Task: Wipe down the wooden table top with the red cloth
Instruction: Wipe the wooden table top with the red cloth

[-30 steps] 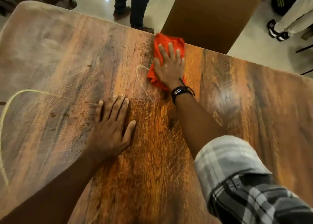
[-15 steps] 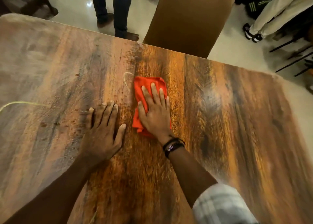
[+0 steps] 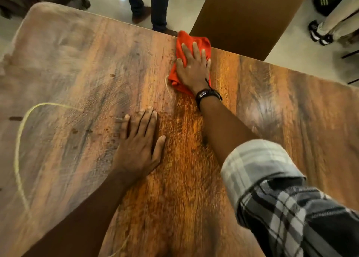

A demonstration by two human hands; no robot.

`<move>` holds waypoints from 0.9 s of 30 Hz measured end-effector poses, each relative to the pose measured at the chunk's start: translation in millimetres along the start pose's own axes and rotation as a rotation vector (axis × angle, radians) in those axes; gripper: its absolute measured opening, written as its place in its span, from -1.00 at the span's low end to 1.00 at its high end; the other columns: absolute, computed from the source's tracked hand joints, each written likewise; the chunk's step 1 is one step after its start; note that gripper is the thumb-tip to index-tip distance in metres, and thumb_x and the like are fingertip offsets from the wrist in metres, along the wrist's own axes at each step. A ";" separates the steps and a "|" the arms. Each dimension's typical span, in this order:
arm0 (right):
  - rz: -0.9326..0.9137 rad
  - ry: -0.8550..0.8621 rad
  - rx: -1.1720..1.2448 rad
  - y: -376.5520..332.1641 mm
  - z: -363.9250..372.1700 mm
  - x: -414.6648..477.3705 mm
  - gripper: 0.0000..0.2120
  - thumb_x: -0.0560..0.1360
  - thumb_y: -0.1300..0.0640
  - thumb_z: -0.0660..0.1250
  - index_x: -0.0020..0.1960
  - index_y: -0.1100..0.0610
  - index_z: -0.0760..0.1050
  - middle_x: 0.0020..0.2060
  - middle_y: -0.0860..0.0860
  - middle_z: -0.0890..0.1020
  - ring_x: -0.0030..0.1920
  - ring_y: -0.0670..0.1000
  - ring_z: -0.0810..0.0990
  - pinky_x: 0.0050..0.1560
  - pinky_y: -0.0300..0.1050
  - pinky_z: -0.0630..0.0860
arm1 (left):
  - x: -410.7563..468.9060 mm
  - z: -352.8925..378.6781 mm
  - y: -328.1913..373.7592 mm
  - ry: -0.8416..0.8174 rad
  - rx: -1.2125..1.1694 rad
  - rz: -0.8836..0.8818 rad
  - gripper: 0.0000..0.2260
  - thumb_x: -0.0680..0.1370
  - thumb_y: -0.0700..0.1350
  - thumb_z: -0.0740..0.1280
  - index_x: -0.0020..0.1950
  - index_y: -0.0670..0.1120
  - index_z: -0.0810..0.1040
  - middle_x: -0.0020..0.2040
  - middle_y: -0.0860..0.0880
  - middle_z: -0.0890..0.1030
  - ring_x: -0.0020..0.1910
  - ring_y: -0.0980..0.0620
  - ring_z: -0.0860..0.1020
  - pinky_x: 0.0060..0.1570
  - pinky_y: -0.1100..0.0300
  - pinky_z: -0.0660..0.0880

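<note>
One wooden surface point(image 3: 272, 111), one red cloth point(image 3: 186, 41), two hands: left hand point(image 3: 138, 149), right hand point(image 3: 194, 70). One brown chair point(image 3: 246, 17). Two other people: jeans-clad legs point(image 3: 159, 8), pale-trousered legs point(image 3: 334, 21).

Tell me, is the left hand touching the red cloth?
Apart. The head view shows bare table between the left hand and the red cloth.
</note>
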State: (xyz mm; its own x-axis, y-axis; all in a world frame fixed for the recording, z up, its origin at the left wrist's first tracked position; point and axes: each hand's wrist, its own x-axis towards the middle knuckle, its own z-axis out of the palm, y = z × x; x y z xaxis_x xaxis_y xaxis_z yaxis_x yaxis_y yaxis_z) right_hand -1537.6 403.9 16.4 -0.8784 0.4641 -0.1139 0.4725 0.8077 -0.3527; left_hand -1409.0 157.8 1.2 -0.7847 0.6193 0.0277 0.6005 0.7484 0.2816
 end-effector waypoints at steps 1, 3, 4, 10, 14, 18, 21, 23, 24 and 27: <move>-0.049 -0.003 -0.008 -1.4 5.4 -19.1 -0.47 0.68 -0.14 0.04 0.62 -0.08 0.08 0.63 0.03 0.01 0.62 0.19 -0.07 0.55 0.26 -0.18 | -0.3 -0.6 -0.1 0.010 -0.004 -0.003 -0.40 0.66 0.15 -0.01 0.61 -0.18 0.15 0.59 -0.16 0.23 0.60 -0.11 0.13 0.56 -0.19 0.00; -0.140 0.006 -0.008 -4.4 17.1 -69.8 -0.46 0.66 -0.15 0.01 0.61 -0.08 0.11 0.63 0.03 0.05 0.61 0.19 -0.04 0.56 0.28 -0.14 | -0.8 -1.8 0.0 0.031 -0.025 -0.013 -0.40 0.66 0.15 -0.02 0.60 -0.19 0.16 0.58 -0.17 0.25 0.59 -0.12 0.15 0.56 -0.19 -0.01; -0.180 0.015 0.003 -5.2 21.7 -98.6 -0.45 0.64 -0.16 -0.01 0.61 -0.09 0.12 0.62 0.03 0.07 0.61 0.18 -0.02 0.56 0.27 -0.13 | -1.2 -3.0 0.3 0.044 -0.042 -0.021 -0.40 0.66 0.15 -0.02 0.60 -0.20 0.17 0.57 -0.18 0.26 0.59 -0.13 0.17 0.56 -0.18 -0.01; -0.260 -0.031 -0.026 5.7 25.9 -168.7 -0.46 0.63 -0.17 0.00 0.60 -0.16 0.10 0.63 -0.07 0.04 0.63 0.09 -0.05 0.58 0.17 -0.12 | -2.3 -5.1 0.3 0.062 -0.057 -0.010 -0.38 0.67 0.16 -0.07 0.57 -0.24 0.21 0.56 -0.21 0.28 0.58 -0.14 0.19 0.56 -0.19 0.04; -0.164 -0.013 -0.016 0.1 20.5 -94.9 -0.46 0.64 -0.15 -0.01 0.61 -0.12 0.07 0.63 0.00 0.04 0.62 0.13 -0.06 0.57 0.22 -0.17 | -0.1 -5.1 0.7 0.045 -0.082 -0.015 -0.39 0.68 0.16 -0.11 0.58 -0.22 0.21 0.56 -0.20 0.29 0.58 -0.14 0.20 0.55 -0.19 0.05; -0.059 0.008 0.004 -10.4 7.3 7.8 -0.47 0.67 -0.12 0.03 0.62 -0.07 0.08 0.63 0.03 0.03 0.62 0.16 -0.05 0.55 0.24 -0.18 | 1.9 -1.0 -2.0 0.031 -0.087 -0.003 -0.44 0.69 0.10 -0.05 0.60 -0.20 0.18 0.59 -0.17 0.25 0.60 -0.12 0.14 0.55 -0.20 0.00; -0.034 -0.003 0.000 -13.7 5.5 46.7 -0.47 0.67 -0.13 0.02 0.61 -0.06 0.09 0.63 0.05 0.03 0.62 0.18 -0.06 0.57 0.24 -0.17 | 2.5 2.7 -5.0 0.016 -0.048 0.016 -0.45 0.68 0.06 -0.05 0.59 -0.22 0.19 0.59 -0.18 0.24 0.60 -0.14 0.15 0.56 -0.20 -0.01; -0.038 0.015 0.004 -13.8 8.2 43.7 -0.47 0.67 -0.12 0.02 0.61 -0.06 0.10 0.63 0.05 0.04 0.62 0.18 -0.05 0.57 0.23 -0.17 | 1.0 2.4 -4.6 0.009 -0.027 0.018 -0.45 0.67 0.04 -0.06 0.58 -0.23 0.21 0.58 -0.18 0.25 0.59 -0.15 0.17 0.55 -0.20 0.00; -0.040 0.023 0.013 -13.6 8.4 36.4 -0.47 0.67 -0.12 0.03 0.61 -0.06 0.11 0.63 0.05 0.03 0.62 0.17 -0.06 0.57 0.22 -0.18 | 1.0 1.7 -3.9 0.004 -0.023 0.017 -0.45 0.67 0.04 -0.06 0.58 -0.23 0.21 0.58 -0.18 0.25 0.59 -0.15 0.17 0.55 -0.20 -0.01; -0.066 0.020 0.034 -9.9 12.9 -12.7 -0.48 0.67 -0.11 0.04 0.61 -0.08 0.11 0.63 0.03 0.03 0.62 0.17 -0.06 0.57 0.23 -0.18 | 2.1 -0.3 -3.2 0.000 -0.025 0.009 -0.45 0.66 0.03 -0.06 0.58 -0.22 0.22 0.58 -0.18 0.25 0.59 -0.14 0.16 0.56 -0.18 -0.04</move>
State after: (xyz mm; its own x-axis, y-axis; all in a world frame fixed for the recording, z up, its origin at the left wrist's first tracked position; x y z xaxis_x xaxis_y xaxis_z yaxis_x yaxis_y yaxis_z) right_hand -1532.1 385.3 9.3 -0.9056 0.4182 -0.0706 0.4110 0.8240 -0.3901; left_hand -1412.6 156.7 0.7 -0.7791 0.6262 0.0301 0.6037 0.7365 0.3051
